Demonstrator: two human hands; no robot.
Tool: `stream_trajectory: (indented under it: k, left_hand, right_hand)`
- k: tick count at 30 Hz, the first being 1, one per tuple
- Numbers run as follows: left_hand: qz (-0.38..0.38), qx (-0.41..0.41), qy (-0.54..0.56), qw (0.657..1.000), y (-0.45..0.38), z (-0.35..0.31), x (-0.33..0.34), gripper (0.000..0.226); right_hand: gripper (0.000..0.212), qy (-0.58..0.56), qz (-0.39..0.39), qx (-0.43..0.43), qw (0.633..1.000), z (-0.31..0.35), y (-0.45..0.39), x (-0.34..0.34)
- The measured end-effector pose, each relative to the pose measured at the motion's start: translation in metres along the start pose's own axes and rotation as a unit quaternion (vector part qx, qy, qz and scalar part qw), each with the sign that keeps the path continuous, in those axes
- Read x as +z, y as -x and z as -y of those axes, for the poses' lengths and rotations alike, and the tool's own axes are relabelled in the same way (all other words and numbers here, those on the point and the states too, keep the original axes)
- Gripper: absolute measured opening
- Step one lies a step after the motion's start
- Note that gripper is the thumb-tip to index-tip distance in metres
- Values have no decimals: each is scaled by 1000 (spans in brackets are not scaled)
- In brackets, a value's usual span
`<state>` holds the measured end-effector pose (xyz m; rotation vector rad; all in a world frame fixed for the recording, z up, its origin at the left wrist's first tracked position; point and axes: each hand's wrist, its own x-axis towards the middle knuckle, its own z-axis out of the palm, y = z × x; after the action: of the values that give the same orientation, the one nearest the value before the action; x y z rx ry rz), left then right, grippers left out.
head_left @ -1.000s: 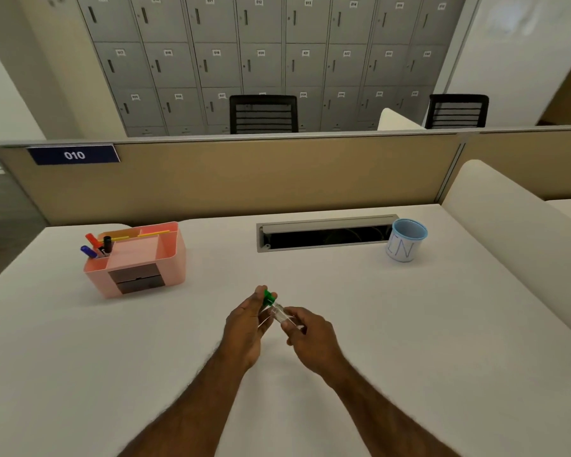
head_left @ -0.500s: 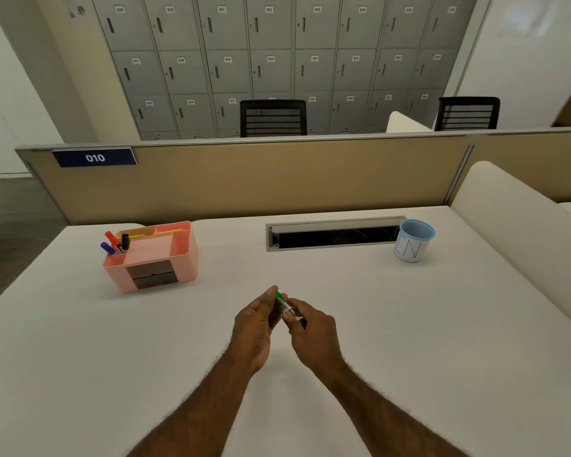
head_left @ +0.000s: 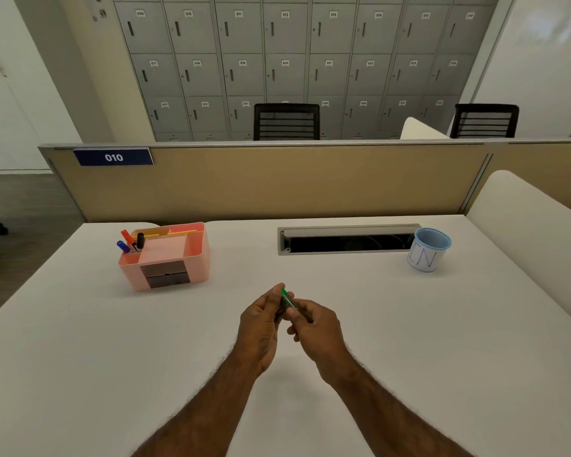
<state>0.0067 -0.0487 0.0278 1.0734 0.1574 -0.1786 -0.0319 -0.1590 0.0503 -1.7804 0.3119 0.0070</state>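
A green marker is held between both hands above the middle of the white table. My left hand grips its green end with thumb and curled fingers. My right hand pinches the other end, which its fingers mostly hide. The hands nearly touch each other.
A pink desk organiser with several markers stands at the back left. A light blue cup stands at the back right beside a grey cable slot. A beige partition closes the far edge; a cushioned divider runs along the right.
The hands have drawn closer together, so less of the marker shows between them. The view has shifted, moving the desk objects rightward in frame.
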Motion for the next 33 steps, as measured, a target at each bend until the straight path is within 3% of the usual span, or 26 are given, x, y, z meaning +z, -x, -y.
stream_trajectory:
  k: [5, 12, 15, 19, 24, 33]
  left_hand:
    - [11, 28, -183, 983, 1, 6, -17, 12]
    - [-11, 17, -382, 924, -15, -6, -45, 43]
    - [-66, 31, -510, 857, -33, -32, -73, 52]
    - [-116, 51, -692, 711, -58, -76, -118, 58]
    - [-178, 69, -755, 627, -89, -126, -160, 63]
    - [-155, 12, -774, 614, -122, -145, -209, 74]
  right_hand:
    - [20, 158, 125, 49, 978, -3, -20, 2]
    - [16, 301, 152, 1, 942, -5, -62, 33]
    - [20, 314, 132, -42, 939, 10, -81, 53]
    - [27, 306, 104, -104, 941, 32, -105, 80]
    - [22, 289, 114, -159, 937, 67, -134, 119]
    - [22, 249, 106, -231, 934, 119, -176, 196]
